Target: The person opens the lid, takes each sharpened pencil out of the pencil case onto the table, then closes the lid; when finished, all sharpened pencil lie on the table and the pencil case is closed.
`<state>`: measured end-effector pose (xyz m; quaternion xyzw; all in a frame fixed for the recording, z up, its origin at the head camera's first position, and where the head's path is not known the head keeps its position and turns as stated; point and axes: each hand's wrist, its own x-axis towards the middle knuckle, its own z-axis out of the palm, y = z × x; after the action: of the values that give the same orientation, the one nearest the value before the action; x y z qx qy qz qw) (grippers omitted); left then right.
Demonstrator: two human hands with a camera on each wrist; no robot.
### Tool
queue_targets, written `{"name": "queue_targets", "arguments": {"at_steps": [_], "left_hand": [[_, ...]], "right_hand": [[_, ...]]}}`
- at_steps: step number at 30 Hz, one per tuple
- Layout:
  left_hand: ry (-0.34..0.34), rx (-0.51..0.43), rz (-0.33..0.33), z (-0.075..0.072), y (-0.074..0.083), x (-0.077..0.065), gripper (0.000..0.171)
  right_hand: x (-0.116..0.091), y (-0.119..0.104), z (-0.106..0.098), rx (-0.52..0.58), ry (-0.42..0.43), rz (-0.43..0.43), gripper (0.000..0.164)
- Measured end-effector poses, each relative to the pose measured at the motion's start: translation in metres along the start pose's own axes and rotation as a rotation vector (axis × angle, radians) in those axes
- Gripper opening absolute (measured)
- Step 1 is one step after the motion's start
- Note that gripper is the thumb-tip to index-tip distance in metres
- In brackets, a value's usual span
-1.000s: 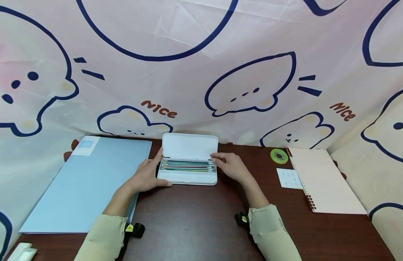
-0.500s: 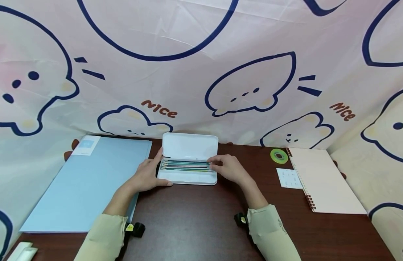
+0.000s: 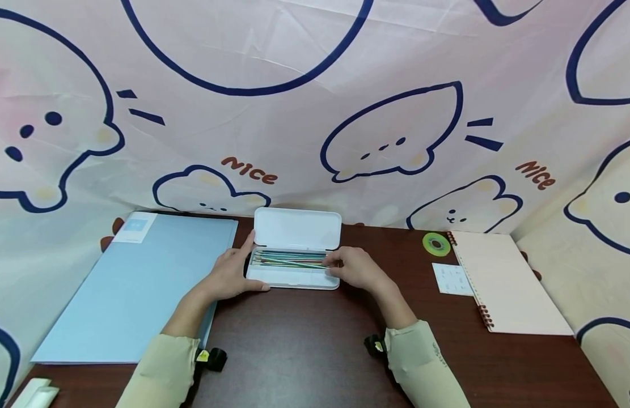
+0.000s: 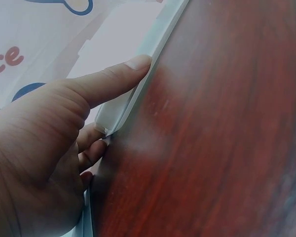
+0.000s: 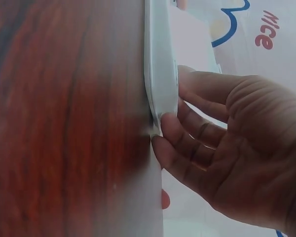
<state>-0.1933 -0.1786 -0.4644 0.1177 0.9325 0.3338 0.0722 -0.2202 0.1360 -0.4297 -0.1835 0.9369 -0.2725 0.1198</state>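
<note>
A white pencil case (image 3: 289, 278) lies open on the table, its lid (image 3: 296, 228) raised at the back. Several pencils (image 3: 286, 256) lie lengthwise in its tray. My left hand (image 3: 227, 275) holds the case at its left end, and in the left wrist view the thumb (image 4: 116, 81) is on the front edge. Over the right end, my right hand (image 3: 359, 267) pinches the end of a green pencil (image 3: 299, 264), which slants across the others. In the right wrist view the lower fingers (image 5: 180, 140) are by the case's corner (image 5: 163, 74); the fingertips' hold is hidden.
A large light-blue folder (image 3: 141, 289) lies at the left. On the right are a spiral notebook (image 3: 514, 283), a small white card (image 3: 451, 279) and a green roll of tape (image 3: 436, 244). White-green objects (image 3: 36, 394) sit at the near left corner. A printed cloth (image 3: 294, 136) hangs behind.
My right hand has moved from the case's right edge in over the tray, then slightly towards me. One green pencil now slants across the rest. My left hand has stayed put.
</note>
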Motion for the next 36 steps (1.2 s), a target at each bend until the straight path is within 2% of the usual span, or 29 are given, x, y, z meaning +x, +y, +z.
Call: {"name": "queue_targets", "arguments": {"at_steps": [12,22,27,31,36], "left_hand": [[-0.006,0.004,0.003,-0.001,0.001,-0.001,0.127],[-0.009,0.003,0.003,-0.001,0.002,-0.001,0.127],[-0.013,0.0,0.007,-0.001,0.001,0.0,0.127],[-0.014,-0.013,0.011,-0.002,-0.001,0.0,0.128],[-0.016,-0.035,0.022,-0.003,-0.003,0.001,0.128]], "right_hand": [[-0.001,-0.001,0.001,-0.048,-0.019,-0.036,0.011],[-0.003,-0.002,0.0,-0.031,-0.01,-0.049,0.005],[-0.004,0.004,-0.007,-0.039,0.056,-0.078,0.006],[-0.005,0.012,-0.018,-0.006,0.113,-0.08,0.01],[-0.012,0.029,-0.04,0.057,0.177,-0.039,0.012]]}}
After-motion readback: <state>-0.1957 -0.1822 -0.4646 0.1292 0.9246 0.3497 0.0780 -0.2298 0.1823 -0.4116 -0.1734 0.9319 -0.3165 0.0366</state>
